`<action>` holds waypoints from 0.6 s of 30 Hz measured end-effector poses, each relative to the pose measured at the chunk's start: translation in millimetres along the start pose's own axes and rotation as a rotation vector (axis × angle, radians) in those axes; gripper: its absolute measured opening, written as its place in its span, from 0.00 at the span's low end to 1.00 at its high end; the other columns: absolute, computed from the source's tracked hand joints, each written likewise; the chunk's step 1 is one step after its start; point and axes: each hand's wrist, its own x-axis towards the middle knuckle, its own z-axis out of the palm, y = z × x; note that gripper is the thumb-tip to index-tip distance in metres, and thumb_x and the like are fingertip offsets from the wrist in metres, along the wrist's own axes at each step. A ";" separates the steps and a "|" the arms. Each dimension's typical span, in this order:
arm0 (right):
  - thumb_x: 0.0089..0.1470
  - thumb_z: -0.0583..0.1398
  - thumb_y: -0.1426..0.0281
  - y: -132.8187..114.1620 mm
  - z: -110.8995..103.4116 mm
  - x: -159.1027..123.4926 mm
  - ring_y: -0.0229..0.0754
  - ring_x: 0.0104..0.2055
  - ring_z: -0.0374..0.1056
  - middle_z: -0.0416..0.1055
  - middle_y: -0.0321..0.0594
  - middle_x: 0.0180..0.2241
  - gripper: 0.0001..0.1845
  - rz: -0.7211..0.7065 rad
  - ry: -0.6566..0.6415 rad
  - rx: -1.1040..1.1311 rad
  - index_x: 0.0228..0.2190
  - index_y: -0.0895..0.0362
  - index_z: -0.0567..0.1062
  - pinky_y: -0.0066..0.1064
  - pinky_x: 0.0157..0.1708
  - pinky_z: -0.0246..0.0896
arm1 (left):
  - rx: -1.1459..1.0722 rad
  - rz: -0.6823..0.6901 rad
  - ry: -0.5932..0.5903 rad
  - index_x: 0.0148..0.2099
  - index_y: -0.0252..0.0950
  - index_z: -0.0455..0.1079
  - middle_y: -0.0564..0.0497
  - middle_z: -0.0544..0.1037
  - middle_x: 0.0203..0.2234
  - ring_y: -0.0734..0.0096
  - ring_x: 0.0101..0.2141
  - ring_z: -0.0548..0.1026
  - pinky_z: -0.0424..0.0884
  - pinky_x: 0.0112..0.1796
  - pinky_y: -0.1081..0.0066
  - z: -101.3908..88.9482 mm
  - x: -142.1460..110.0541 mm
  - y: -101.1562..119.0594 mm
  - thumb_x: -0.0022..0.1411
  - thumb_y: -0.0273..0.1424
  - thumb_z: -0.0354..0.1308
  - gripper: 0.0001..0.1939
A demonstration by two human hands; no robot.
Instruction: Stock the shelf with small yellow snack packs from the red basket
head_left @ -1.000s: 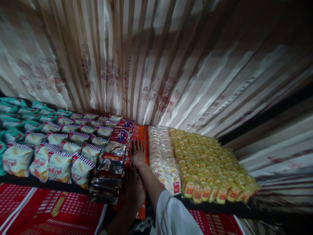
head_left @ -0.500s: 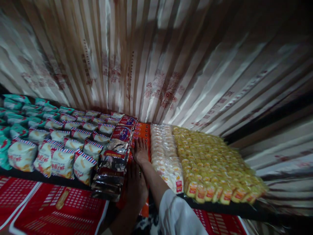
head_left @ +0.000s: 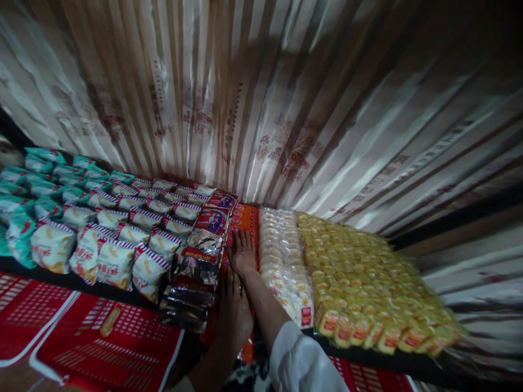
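My right hand [head_left: 243, 255] lies flat, palm down, on a row of flat orange packets [head_left: 245, 219], its fingers stretched toward the curtain. Closer to me, my left hand [head_left: 233, 311] rests flat on the near part of the same row, fingers extended, with a ring on one finger. Shiny dark brown packets [head_left: 201, 256] overlap in a row just left of both hands. To the right of my forearm are rows of small white-wrapped packs [head_left: 281, 245]. My hands cover part of the orange packets.
Puffy white snack bags [head_left: 118, 264] and green bags [head_left: 43, 188] stand at the left. Yellow-wrapped packs [head_left: 359, 277] fill the right side. Red baskets [head_left: 110, 348] sit below the shelf's front edge. A pleated printed curtain [head_left: 261, 98] hangs behind.
The whole view has shifted, so the goods appear slightly farther right. Both hands stay flat on the orange packets, in about the same place.
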 end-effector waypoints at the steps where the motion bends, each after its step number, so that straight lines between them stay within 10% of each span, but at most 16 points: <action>1: 0.58 0.47 0.55 -0.1 -0.1 0.3 0.45 0.66 0.30 0.42 0.41 0.64 0.33 0.003 -0.004 -0.001 0.61 0.57 0.52 0.41 0.62 0.26 | 0.006 0.002 -0.005 0.61 0.32 0.58 0.40 0.60 0.58 0.47 0.60 0.53 0.57 0.56 0.50 -0.5 0.3 0.3 0.60 0.31 0.47 0.26; 18: 0.60 0.42 0.54 0.6 -10.8 2.0 0.43 0.66 0.24 0.36 0.38 0.65 0.33 0.008 -0.096 0.014 0.62 0.57 0.47 0.42 0.62 0.24 | 0.071 0.025 0.037 0.60 0.30 0.59 0.38 0.61 0.58 0.50 0.60 0.53 0.59 0.55 0.53 0.0 0.1 -0.6 0.60 0.29 0.47 0.25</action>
